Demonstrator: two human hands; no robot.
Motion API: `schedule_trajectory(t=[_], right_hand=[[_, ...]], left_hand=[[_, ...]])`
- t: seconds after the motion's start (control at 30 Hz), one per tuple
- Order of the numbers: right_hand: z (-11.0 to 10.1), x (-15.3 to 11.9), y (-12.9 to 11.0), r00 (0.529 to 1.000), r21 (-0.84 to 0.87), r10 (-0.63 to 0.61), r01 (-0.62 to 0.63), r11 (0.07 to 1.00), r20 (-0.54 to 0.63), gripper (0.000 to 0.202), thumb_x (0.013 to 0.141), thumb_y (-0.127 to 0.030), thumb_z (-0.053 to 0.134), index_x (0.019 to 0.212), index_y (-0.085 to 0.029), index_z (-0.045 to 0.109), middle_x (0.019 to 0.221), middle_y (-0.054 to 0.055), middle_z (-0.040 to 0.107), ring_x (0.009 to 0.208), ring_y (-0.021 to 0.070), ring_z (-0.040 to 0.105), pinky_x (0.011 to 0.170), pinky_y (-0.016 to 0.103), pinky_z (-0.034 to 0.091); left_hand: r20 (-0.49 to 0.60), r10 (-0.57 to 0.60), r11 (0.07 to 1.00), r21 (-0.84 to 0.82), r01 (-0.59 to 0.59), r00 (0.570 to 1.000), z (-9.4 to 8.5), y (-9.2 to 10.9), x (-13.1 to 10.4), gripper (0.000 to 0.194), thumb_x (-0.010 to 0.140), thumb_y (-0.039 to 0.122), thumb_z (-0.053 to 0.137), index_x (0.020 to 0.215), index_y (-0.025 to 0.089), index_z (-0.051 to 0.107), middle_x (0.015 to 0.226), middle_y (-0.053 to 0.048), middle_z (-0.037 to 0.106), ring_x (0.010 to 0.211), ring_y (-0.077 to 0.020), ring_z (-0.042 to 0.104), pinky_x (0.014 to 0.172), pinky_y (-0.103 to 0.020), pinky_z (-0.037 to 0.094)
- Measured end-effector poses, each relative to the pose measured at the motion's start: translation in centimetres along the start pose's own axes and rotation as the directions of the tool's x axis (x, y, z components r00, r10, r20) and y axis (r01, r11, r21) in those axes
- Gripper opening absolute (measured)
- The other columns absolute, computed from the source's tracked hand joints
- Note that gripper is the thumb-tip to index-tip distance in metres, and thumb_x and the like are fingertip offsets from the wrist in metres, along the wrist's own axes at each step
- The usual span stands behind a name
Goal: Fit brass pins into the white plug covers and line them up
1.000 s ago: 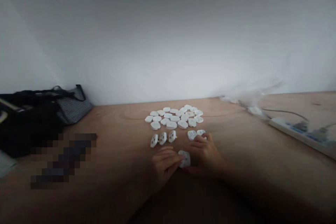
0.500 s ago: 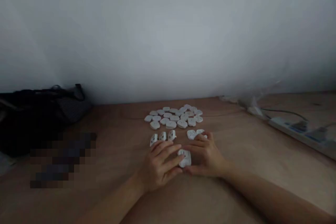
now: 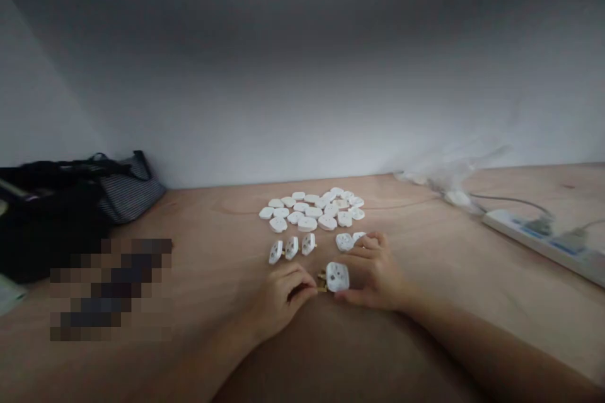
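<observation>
A white plug body [image 3: 337,277] with brass pins pointing left sits between my hands above the wooden table. My right hand [image 3: 380,277] grips it from the right, the thumb at its lower edge. The thumb and forefinger of my left hand [image 3: 283,296] pinch together at the end of a brass pin [image 3: 322,289]. Three similar plug bodies [image 3: 292,248] stand on edge in a row beyond my left hand. Two flat white plug pieces [image 3: 345,242] lie beyond my right fingers, one partly covered by them.
Several white plug pieces [image 3: 307,224] are grouped farther back on the table [image 3: 212,233]. To the right lies a power strip [image 3: 539,239] with plugs and cables, near a clear plastic bag [image 3: 449,179]. A black bag [image 3: 51,214] and a blurred-out dark object [image 3: 113,289] are at left.
The plug body has turned so its brass pins show on the left. My left fingers have drawn back from its face to a pin. The picture has become brighter.
</observation>
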State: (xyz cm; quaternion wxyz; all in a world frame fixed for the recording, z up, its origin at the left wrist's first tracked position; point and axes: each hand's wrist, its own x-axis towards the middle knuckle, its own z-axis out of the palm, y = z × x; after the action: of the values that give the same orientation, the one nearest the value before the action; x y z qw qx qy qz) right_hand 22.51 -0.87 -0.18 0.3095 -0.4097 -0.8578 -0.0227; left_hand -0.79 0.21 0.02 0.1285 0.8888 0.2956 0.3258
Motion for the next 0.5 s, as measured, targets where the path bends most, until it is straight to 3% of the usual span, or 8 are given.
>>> schedule_trajectory(t=[0.17,0.33,0.5], right_hand=[[-0.2,0.2,-0.9,1.000,0.028,-0.013,0.012,1.000,0.026,0.044,0.065,-0.054,0.065,0.099,-0.026,0.065,0.082,0.003,0.067,0.084,0.0237,0.051,0.087,0.043,0.022],[-0.1,0.4,-1.8,0.998,0.036,-0.040,0.039,0.999,0.046,0.045,0.063,-0.051,0.064,0.100,-0.026,0.064,0.086,0.003,0.067,0.085,0.0240,0.050,0.085,0.043,0.021],[-0.1,0.4,-2.0,0.998,0.025,-0.032,0.031,0.999,0.052,0.042,0.064,-0.053,0.062,0.095,-0.025,0.064,0.086,0.002,0.066,0.085,0.0233,0.049,0.086,0.044,0.021]], left_hand=[[-0.203,0.013,0.995,0.100,0.008,0.979,-0.1,0.5,0.3,0.013,0.088,0.022,0.051,0.081,0.017,0.061,0.076,-0.003,0.062,0.072,-0.0153,0.059,0.068,-0.026,0.047],[-0.182,0.167,0.953,0.282,-0.111,0.969,-0.1,1.3,0.7,0.020,0.090,0.023,0.050,0.074,0.017,0.060,0.068,-0.001,0.062,0.067,-0.0154,0.056,0.073,-0.031,0.045],[-0.103,0.215,0.906,0.393,-0.159,0.971,0.0,1.8,0.9,0.026,0.092,0.021,0.043,0.072,0.018,0.060,0.068,0.000,0.061,0.065,-0.0141,0.056,0.085,-0.036,0.043]])
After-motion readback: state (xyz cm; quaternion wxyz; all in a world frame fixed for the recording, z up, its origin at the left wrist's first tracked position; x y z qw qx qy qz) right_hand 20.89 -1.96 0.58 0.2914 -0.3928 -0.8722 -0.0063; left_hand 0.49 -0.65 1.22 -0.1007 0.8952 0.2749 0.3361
